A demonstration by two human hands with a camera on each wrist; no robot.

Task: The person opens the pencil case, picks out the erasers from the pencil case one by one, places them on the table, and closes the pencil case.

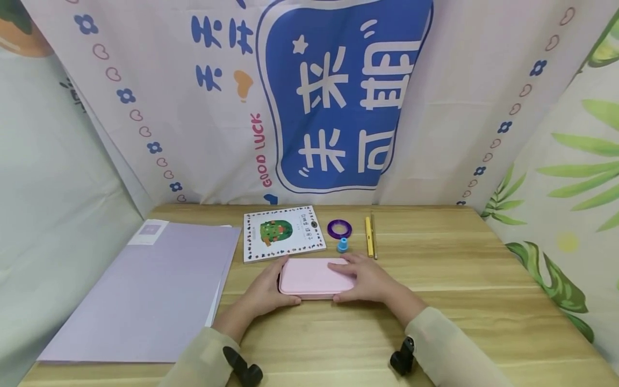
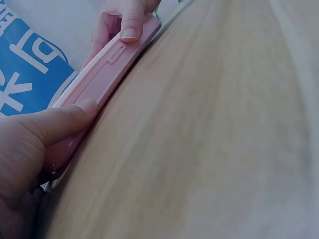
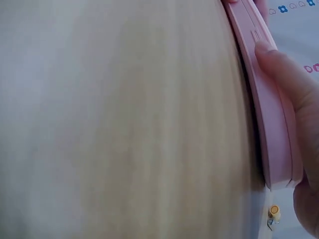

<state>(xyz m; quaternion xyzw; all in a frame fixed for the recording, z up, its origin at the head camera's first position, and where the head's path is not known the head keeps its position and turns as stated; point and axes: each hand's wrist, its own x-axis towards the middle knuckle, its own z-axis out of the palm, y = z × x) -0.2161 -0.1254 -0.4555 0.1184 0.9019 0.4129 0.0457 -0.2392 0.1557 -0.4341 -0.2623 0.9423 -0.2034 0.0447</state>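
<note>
Thumbs of the left hand and right hand clasp the closed case; uneven prying could skid it into the sharpener.

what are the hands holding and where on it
Both hold the pink case, flat on the table: the left hand grips its left end, the right hand its right end, thumbs on the front edge.

We see a light wooden plank tabletop enclosed by hanging cloth: a white backdrop with a large blue panel of white characters behind it, plain pale fabric at the left, and a green leaf-print curtain at the right. The light is soft and even.
</note>
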